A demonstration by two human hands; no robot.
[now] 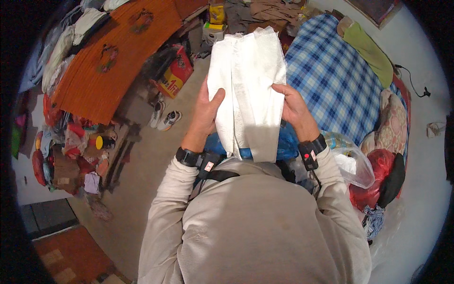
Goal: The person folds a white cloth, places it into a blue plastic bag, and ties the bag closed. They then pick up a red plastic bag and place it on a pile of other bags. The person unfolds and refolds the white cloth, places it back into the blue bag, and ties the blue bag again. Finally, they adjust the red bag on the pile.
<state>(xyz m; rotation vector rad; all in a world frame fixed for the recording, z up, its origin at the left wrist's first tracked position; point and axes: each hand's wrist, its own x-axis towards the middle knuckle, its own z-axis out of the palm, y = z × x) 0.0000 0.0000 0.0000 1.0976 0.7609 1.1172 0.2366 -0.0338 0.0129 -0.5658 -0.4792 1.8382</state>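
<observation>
A folded white cloth [250, 75] is held up in front of my chest, with several long layers hanging down and frayed-looking edges at the top. My left hand [205, 110] grips its left side, thumb lying on the front face and the other fingers hidden behind. On the opposite side, my right hand [294, 106] pinches the cloth's edge the same way, thumb in front. The lower end of the cloth reaches down to my lap, where part of a blue plastic bag [283, 142] shows behind it.
To the right is a bed with a blue checked cover [331, 71] and a green cloth [369, 52]. Clear [350, 165] and red plastic bags [378, 175] lie nearer. Shoes [165, 116] and a red-yellow box [177, 73] stand on the floor at left, near an orange-covered surface [118, 52].
</observation>
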